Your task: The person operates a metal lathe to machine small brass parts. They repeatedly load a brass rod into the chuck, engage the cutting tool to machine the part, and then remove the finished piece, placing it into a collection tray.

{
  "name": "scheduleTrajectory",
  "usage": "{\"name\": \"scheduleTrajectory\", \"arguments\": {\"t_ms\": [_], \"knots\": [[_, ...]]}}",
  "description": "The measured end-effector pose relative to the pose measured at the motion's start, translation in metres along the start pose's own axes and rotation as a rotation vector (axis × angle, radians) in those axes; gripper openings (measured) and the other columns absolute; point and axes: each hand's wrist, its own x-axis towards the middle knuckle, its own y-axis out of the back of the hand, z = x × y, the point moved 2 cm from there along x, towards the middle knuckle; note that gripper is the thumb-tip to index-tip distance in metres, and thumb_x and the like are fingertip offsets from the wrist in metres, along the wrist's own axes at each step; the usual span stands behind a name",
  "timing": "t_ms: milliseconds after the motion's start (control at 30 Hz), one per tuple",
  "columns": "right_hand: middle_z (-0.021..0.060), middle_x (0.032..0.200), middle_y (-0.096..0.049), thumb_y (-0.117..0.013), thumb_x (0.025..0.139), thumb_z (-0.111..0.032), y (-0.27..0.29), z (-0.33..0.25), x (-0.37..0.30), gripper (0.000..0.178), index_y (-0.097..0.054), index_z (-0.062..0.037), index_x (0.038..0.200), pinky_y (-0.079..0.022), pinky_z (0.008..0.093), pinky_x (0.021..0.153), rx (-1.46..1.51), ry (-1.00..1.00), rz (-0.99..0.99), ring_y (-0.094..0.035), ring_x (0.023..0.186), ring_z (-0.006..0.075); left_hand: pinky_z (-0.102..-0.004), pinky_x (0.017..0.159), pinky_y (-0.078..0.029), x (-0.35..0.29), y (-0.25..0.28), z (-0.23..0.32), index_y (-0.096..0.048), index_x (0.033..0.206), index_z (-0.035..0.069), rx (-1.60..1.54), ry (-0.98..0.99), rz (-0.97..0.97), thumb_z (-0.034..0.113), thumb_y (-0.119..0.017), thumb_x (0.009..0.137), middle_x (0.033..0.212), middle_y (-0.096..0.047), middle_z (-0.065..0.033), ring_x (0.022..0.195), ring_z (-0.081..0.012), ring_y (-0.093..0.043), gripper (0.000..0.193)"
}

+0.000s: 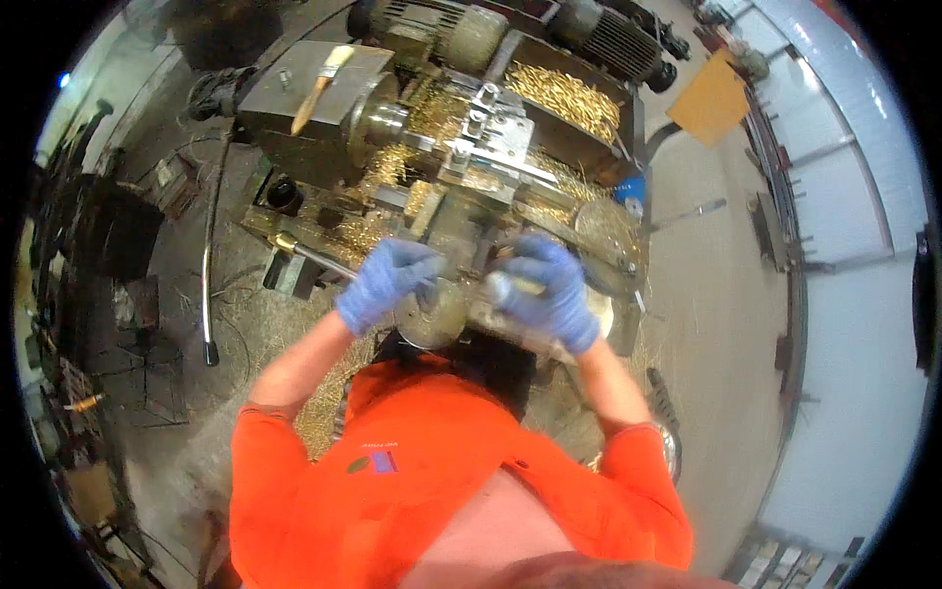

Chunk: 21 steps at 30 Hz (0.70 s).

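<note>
Both of my hands wear blue gloves and are raised over the near side of a small metal lathe (pixel 304 118). My left hand (pixel 391 283) has its fingers bent together above a round metal handwheel (pixel 432 319); what they pinch, if anything, is too small to name. A short distance to the right, my right hand (pixel 548 293) is curled and blurred by motion. Something small and pale shows at its fingers, its kind unclear. Beyond the hands are the tool slide with its shiny tool holders (pixel 498 137) and the spindle (pixel 385 123).
A wooden-handled brush (pixel 322 90) lies on the headstock. Small brass-coloured pieces fill a metal tray (pixel 628 137) at the back. Brass chips (pixel 368 236) cover the machine bed. A long lever (pixel 209 265) stands out at the left. Motors (pixel 476 39) are behind; a cardboard sheet (pixel 708 98) is far right.
</note>
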Motion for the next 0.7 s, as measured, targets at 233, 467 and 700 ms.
{"name": "scheduleTrajectory", "arguments": {"t_ms": [233, 467, 700], "knots": [[0.0223, 0.116, -0.053, -0.074, 0.066, -0.033, 0.087, 0.081, 0.081, 0.040, -0.067, -0.0084, 0.096, -0.044, 0.0412, 0.086, -0.879, -0.082, 0.333, -0.054, 0.100, 0.0351, -0.0281, 0.057, -0.049, -0.021, 0.109, 0.071, -0.064, 0.099, 0.006, 0.750, -0.488, 0.887, 0.022, -0.063, 0.081, 0.070, -0.065, -0.0100, 0.062, -0.0167, -0.064, 0.024], [0.0149, 0.110, -0.056, -0.074, 0.066, -0.029, 0.015, 0.039, 0.047, 0.031, -0.067, -0.0115, 0.090, -0.039, 0.0406, 0.088, -0.432, -0.037, 0.180, -0.049, 0.101, 0.0322, -0.0394, 0.059, -0.047, 0.036, 0.145, 0.084, -0.057, 0.114, 0.021, 1.537, -0.124, 0.865, 0.044, -0.057, 0.080, 0.075, -0.063, -0.0129, 0.068, -0.0303, -0.062, 0.041], [0.0119, 0.099, -0.060, -0.072, 0.069, -0.030, -0.002, 0.052, -0.040, 0.025, -0.068, -0.0100, 0.084, -0.040, 0.0401, 0.085, -0.333, -0.257, 0.175, -0.052, 0.095, 0.0312, -0.0411, 0.066, -0.048, 0.035, 0.135, 0.081, -0.060, 0.107, 0.019, 1.283, -0.289, 0.965, 0.037, -0.055, 0.080, 0.080, -0.064, -0.0143, 0.074, -0.0315, -0.062, 0.032]]}}
